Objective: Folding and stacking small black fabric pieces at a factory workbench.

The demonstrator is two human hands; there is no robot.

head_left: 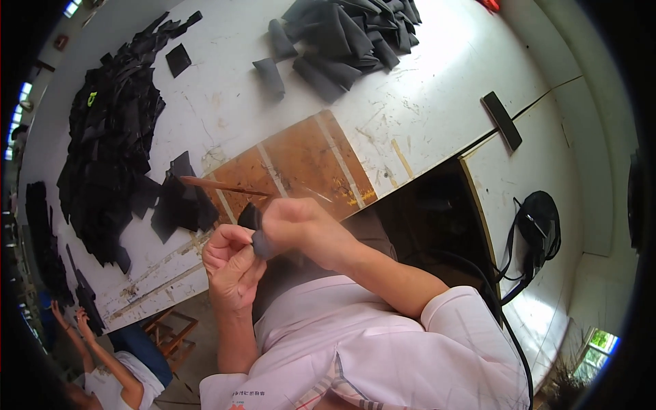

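In front of my chest, both hands work at a small black fabric piece (251,217). My left hand (234,265) pinches its lower edge between thumb and fingers. My right hand (292,222) is closed at its other side, with the wrist bent and the fingertips largely hidden. Just past my hands, a thin reddish-brown stick (222,185) juts over a brown board (301,150); its narrow end comes close to my right hand, and whether they touch I cannot tell. Several loose flat black pieces (181,205) lie left of the board.
A long heap of black pieces (113,150) covers the table's left part. Dark grey rolled pieces (335,44) are piled at the far side. A dark bar (502,121) and a black bag (538,222) lie at the right. Another person's arms (96,348) show at lower left.
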